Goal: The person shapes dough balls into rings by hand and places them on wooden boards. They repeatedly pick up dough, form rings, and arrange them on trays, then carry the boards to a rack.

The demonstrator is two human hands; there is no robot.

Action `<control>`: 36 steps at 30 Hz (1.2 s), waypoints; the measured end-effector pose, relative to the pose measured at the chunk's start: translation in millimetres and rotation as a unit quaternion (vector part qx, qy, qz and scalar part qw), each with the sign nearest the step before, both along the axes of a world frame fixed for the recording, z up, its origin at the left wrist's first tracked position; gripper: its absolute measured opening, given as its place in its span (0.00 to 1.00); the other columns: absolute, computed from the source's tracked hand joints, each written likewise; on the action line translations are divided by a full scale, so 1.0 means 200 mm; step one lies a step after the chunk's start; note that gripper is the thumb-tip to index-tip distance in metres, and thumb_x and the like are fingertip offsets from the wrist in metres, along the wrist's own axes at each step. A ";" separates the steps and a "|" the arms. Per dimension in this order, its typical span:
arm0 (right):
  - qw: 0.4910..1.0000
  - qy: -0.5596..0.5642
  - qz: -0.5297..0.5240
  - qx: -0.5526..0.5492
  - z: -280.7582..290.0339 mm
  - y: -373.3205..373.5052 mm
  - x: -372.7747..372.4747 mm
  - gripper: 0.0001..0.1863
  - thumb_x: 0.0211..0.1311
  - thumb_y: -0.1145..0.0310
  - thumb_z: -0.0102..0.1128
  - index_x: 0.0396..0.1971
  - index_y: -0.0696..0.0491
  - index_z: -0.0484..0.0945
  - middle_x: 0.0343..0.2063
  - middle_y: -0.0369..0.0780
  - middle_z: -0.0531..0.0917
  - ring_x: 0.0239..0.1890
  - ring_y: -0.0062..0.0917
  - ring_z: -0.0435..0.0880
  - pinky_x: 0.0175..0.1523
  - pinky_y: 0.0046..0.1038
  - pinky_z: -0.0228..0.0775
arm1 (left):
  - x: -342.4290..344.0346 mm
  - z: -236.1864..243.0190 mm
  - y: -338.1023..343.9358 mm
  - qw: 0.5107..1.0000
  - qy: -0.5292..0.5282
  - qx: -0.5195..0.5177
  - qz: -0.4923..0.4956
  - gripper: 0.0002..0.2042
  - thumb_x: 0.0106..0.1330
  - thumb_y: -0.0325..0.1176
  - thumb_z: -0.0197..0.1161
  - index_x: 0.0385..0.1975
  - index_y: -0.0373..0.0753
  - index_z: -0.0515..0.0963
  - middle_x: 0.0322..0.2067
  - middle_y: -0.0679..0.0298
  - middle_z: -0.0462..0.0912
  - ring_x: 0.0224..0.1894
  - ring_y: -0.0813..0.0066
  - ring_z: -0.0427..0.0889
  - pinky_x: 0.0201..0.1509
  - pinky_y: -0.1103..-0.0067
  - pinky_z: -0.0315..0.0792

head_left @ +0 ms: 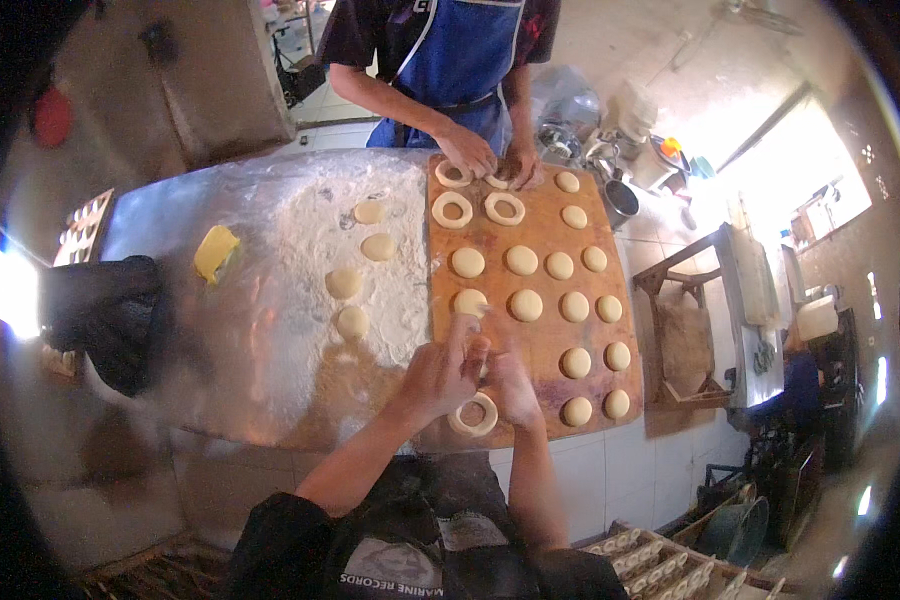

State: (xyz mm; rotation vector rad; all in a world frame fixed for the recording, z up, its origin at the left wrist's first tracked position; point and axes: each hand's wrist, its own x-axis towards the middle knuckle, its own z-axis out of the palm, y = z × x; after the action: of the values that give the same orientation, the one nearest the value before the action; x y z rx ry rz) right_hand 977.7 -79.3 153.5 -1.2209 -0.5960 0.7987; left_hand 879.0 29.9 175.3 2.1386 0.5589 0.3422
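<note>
My left hand [438, 378] and my right hand [510, 388] are close together over the near left part of a wooden board [530, 385]. The left fingers are curled inward; what they hold, if anything, is hidden. Motion smears the right fingers. Just below my hands lies a dough ring [473, 414], partly covered by them. A round dough piece [469, 302] sits right beyond my fingertips. Several more dough rounds [526, 305] stand in rows on the board. Two finished-looking dough rings [452, 210] lie farther up, near a co-worker's hands.
Across the table, a co-worker in a blue apron [465, 55] handles dough at the board's far edge. Flour [305, 215] and several dough rounds [344, 284] cover the metal table's middle. A yellow scraper-like piece [216, 253] lies left. Low right stands a tray of rings [660, 570].
</note>
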 end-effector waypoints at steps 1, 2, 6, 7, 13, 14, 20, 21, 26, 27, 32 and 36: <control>0.997 -0.074 0.020 0.030 0.05 0.04 -0.02 0.30 0.64 0.65 0.52 0.65 0.50 0.57 0.46 0.36 0.73 0.32 0.13 0.68 0.34 0.18 0.65 | 0.00 -0.01 0.01 1.000 -0.017 0.006 -0.002 0.20 0.72 0.47 0.42 0.53 0.37 0.61 0.27 0.42 0.79 0.31 0.37 0.78 0.33 0.51 0.70; 0.999 -0.001 0.031 0.022 0.04 0.04 -0.02 0.30 0.64 0.61 0.52 0.64 0.49 0.58 0.43 0.34 0.72 0.29 0.11 0.66 0.32 0.16 0.63 | 0.00 -0.04 0.03 0.999 -0.035 0.012 -0.005 0.20 0.72 0.47 0.43 0.52 0.36 0.61 0.26 0.42 0.79 0.32 0.37 0.78 0.34 0.52 0.70; 0.994 0.102 -0.020 0.025 0.08 0.01 -0.04 0.34 0.64 0.43 0.44 0.64 0.46 0.58 0.26 0.31 0.71 0.21 0.12 0.65 0.25 0.15 0.58 | -0.01 -0.01 0.11 0.990 -0.037 -0.138 0.001 0.20 0.73 0.48 0.42 0.51 0.36 0.61 0.34 0.39 0.78 0.39 0.37 0.78 0.39 0.54 0.70; 0.994 0.110 -0.019 0.012 0.11 0.01 -0.05 0.41 0.62 0.31 0.39 0.65 0.46 0.56 0.17 0.31 0.70 0.16 0.14 0.67 0.20 0.16 0.56 | 0.00 -0.04 0.11 0.988 -0.076 -0.134 0.008 0.21 0.73 0.49 0.39 0.51 0.35 0.62 0.38 0.39 0.78 0.42 0.39 0.78 0.43 0.55 0.70; 0.981 0.068 -0.099 -0.150 0.03 0.09 0.06 0.34 0.67 0.44 0.44 0.65 0.50 0.55 0.22 0.40 0.76 0.24 0.29 0.76 0.31 0.29 0.69 | 0.21 -0.27 0.12 0.973 -0.153 -0.145 0.090 0.21 0.72 0.46 0.45 0.53 0.34 0.62 0.37 0.41 0.78 0.42 0.42 0.78 0.47 0.58 0.70; 0.968 -0.023 -0.133 -0.213 -0.04 0.09 0.08 0.34 0.67 0.47 0.47 0.65 0.51 0.55 0.25 0.43 0.77 0.27 0.33 0.77 0.34 0.33 0.70 | 0.22 -0.29 0.13 0.988 -0.091 -0.059 0.110 0.22 0.70 0.46 0.49 0.55 0.35 0.62 0.39 0.41 0.78 0.42 0.43 0.78 0.47 0.59 0.70; 0.836 -0.370 -0.071 -0.398 -0.28 0.03 0.19 0.40 0.58 0.51 0.59 0.65 0.54 0.54 0.41 0.56 0.77 0.48 0.52 0.74 0.52 0.46 0.67 | 0.09 -0.28 0.23 0.984 0.118 0.110 0.082 0.35 0.59 0.45 0.64 0.62 0.39 0.55 0.49 0.38 0.71 0.50 0.40 0.73 0.53 0.53 0.67; 0.794 -0.417 -0.050 -0.439 -0.23 0.03 0.16 0.41 0.56 0.50 0.61 0.66 0.51 0.55 0.41 0.55 0.76 0.47 0.50 0.75 0.52 0.45 0.68 | 0.07 -0.26 0.19 0.985 0.142 0.081 0.060 0.39 0.56 0.42 0.67 0.64 0.42 0.52 0.49 0.37 0.71 0.51 0.37 0.72 0.54 0.53 0.66; 0.745 -0.498 -0.059 -0.440 -0.31 0.06 0.14 0.41 0.56 0.50 0.60 0.67 0.47 0.54 0.42 0.55 0.76 0.46 0.50 0.75 0.51 0.47 0.68 | 0.10 -0.31 0.12 0.983 0.136 0.107 0.063 0.43 0.52 0.38 0.70 0.65 0.42 0.51 0.51 0.38 0.69 0.55 0.38 0.69 0.57 0.54 0.64; 0.740 -0.504 -0.066 -0.440 -0.31 0.05 0.15 0.41 0.56 0.50 0.60 0.67 0.47 0.54 0.42 0.55 0.75 0.46 0.50 0.75 0.51 0.48 0.68 | 0.11 -0.31 0.11 0.982 0.145 0.103 0.067 0.43 0.51 0.38 0.70 0.65 0.42 0.51 0.51 0.38 0.69 0.54 0.39 0.69 0.57 0.54 0.64; 0.813 -0.431 -0.090 -0.382 -0.10 -0.26 0.22 0.30 0.58 0.56 0.59 0.57 0.56 0.64 0.37 0.55 0.77 0.42 0.50 0.76 0.47 0.47 0.69 | 0.18 -0.30 0.13 0.977 0.141 0.126 0.098 0.35 0.56 0.44 0.65 0.62 0.41 0.59 0.48 0.43 0.71 0.52 0.42 0.71 0.55 0.55 0.66; 0.750 -0.419 -0.181 -0.479 -0.09 -0.74 0.31 0.20 0.57 0.58 0.62 0.38 0.60 0.74 0.31 0.53 0.78 0.37 0.50 0.77 0.43 0.47 0.69 | 0.37 -0.34 0.16 0.956 0.139 0.228 0.123 0.20 0.61 0.42 0.62 0.48 0.36 0.71 0.42 0.47 0.73 0.46 0.47 0.74 0.51 0.57 0.67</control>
State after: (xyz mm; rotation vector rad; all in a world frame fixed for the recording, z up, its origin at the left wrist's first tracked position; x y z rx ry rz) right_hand 1040.1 -227.7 136.4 -2.6251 -0.6234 0.1106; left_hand 952.1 61.0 106.4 2.5888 0.9924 0.3321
